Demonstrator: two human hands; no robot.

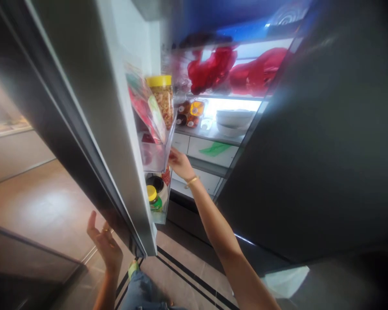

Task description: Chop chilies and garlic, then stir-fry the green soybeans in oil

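A refrigerator door [110, 120] stands open, its inner side turned to the right. My right hand [181, 165], with a gold bangle on the wrist, reaches to the clear upper door bin [155, 157]. Its fingers are curled at the bin's outer wall; their tips, and anything in them, are hidden. In this bin are a yellow-lidded jar [161, 101] and a red-and-green packet [148, 107]. Below, the lower door bin [158, 217] holds a small yellow-capped green jar [153, 198] and a black-lidded jar [158, 183]. My left hand [105, 245] is empty beside the door's outer face, fingers apart.
Inside the fridge are red bags [213, 69], a pack of orange-and-brown items [190, 113], white bowls [234, 120] and drawers [210, 150]. A dark door panel [310, 142] fills the right side. A foot [133, 268] stands on the tiled floor [181, 267].
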